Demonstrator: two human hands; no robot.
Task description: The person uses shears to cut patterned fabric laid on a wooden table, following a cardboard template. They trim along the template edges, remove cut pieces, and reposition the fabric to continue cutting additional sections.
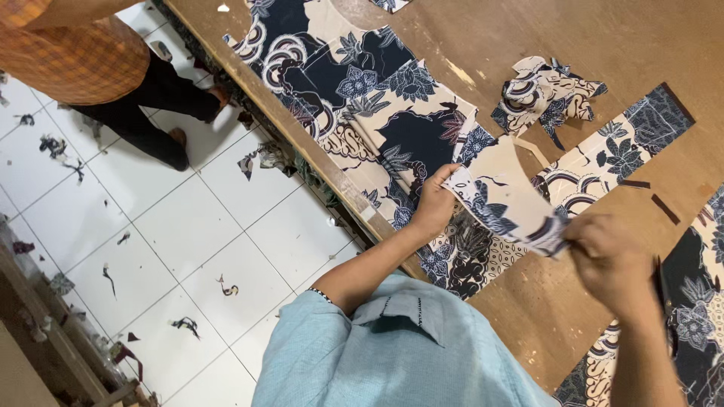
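Observation:
My left hand (434,205) pinches one end of a cut piece of patterned fabric (501,197), cream with navy flowers. My right hand (609,260) grips the other end, and the piece is stretched between them just above a brown wooden table (603,38). Under it lies a larger panel of the same navy and cream fabric (362,90), spread along the table's edge. A thin dark object shows beside my right wrist; I cannot tell what it is.
More cut pieces lie on the table: a crumpled scrap (543,94), a long strip (626,139) and a panel at the lower right (694,316). Another person in an orange checked shirt (75,53) stands on the white tiled floor (188,226), which is littered with fabric scraps.

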